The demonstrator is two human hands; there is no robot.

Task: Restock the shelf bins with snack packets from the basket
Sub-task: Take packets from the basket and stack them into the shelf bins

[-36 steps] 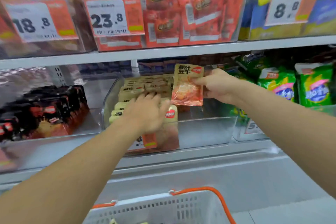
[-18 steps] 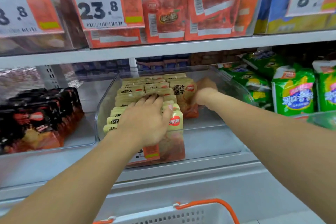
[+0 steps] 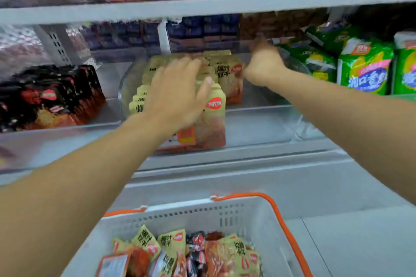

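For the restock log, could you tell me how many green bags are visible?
3: one large front bag, one cut off at the right edge, one behind. More may be hidden.

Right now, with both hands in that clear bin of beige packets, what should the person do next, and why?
Probably draw the right hand back out and down to the basket for another beige packet. That hand sits deep in the clear bin behind the second row's packet, while the left hand rests flat on the front row. The bin's right side is bare and the basket holds more.
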